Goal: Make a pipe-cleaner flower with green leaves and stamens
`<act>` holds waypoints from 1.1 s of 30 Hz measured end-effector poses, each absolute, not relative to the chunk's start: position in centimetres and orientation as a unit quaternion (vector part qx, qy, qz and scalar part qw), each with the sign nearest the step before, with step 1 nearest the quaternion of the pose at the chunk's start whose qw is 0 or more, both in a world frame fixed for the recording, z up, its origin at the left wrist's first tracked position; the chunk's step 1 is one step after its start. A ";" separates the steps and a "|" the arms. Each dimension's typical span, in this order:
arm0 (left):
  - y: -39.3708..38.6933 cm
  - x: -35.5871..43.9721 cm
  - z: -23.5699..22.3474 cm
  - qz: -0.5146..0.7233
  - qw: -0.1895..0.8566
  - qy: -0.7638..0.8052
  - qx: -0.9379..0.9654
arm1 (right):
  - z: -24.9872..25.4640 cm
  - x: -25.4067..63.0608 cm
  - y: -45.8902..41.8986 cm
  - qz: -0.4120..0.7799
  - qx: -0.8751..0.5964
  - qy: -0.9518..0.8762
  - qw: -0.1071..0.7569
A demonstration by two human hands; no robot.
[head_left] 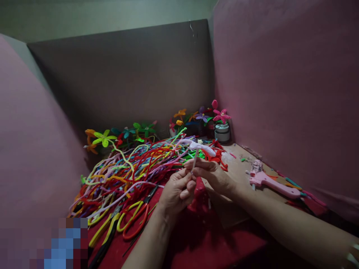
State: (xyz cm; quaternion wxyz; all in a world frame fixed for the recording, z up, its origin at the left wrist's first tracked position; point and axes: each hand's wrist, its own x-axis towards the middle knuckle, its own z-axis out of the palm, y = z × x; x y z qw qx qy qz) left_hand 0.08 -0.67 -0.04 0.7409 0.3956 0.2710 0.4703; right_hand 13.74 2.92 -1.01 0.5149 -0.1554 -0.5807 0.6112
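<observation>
My left hand point(178, 190) and my right hand point(211, 173) meet over the table's middle, both pinching a thin white pipe-cleaner stem point(194, 162). The stem rises to a small white flower point(199, 146) with pale lilac petals. Fingers of both hands are closed round the stem. Behind and to the left of the hands spreads a heap of coloured pipe cleaners point(131, 168). A red object point(199, 196) lies just under the hands, partly hidden.
A pink glue gun point(270, 181) lies right of my right hand. Scissors with orange-yellow handles point(134, 218) and yellow-handled pliers point(105, 233) lie at front left. Finished pipe-cleaner flowers point(123, 134) line the back, some by a small white jar point(222, 132). Cardboard walls enclose the table.
</observation>
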 end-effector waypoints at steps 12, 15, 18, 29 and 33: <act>-0.5 1.1 -1.1 0.499 0.315 0.485 0.645 | -1.8 13.1 3.1 0.630 -0.219 -0.480 0.570; -0.5 1.1 -2.1 0.495 0.149 0.514 0.684 | -2.0 12.9 3.2 0.639 -0.236 -0.458 0.571; -0.5 1.0 -2.4 0.491 0.137 0.505 0.697 | -1.8 12.9 3.2 0.616 -0.247 -0.491 0.564; 0.0 1.0 -1.4 0.559 0.386 0.466 0.567 | -1.8 13.2 3.6 0.535 -0.234 -0.605 0.542; 0.0 1.1 -0.9 0.547 0.482 0.450 0.515 | -2.4 13.2 3.9 0.556 -0.229 -0.579 0.551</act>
